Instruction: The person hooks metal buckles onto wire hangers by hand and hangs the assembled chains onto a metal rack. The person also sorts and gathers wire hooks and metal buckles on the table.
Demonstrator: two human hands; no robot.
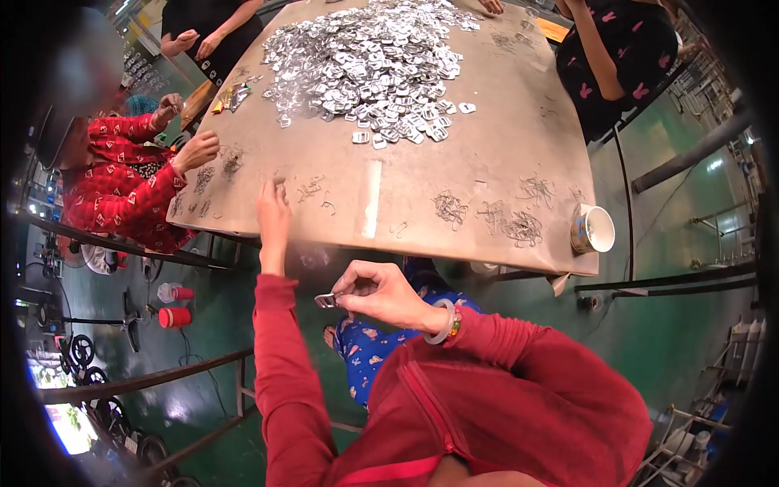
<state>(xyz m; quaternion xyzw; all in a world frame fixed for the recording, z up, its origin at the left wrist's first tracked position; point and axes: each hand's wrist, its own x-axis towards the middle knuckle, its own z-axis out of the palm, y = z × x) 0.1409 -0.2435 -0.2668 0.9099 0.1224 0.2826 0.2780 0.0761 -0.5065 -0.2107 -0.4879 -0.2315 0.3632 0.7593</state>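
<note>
My right hand [381, 294] is closed in a pinch on a small silver metal buckle [326, 300], held in front of my body below the table edge. Over the table's near left edge reaches my left hand [274, 209], its fingers stretched out and slightly blurred, with nothing visible in them. Nearest to it is a loose scatter of thin bent wire pieces [310, 188]. More wire pieces lie in small heaps [449, 208] along the near side. A large pile of silver buckles [373, 69] covers the far middle of the table [487, 162].
A paper cup [599, 230] stands at the near right corner. A strip of clear tape [372, 199] runs along the tabletop. At left a co-worker in a red patterned jacket [122, 183] works; other people stand at the far sides. A wrapper [233, 97] lies at left.
</note>
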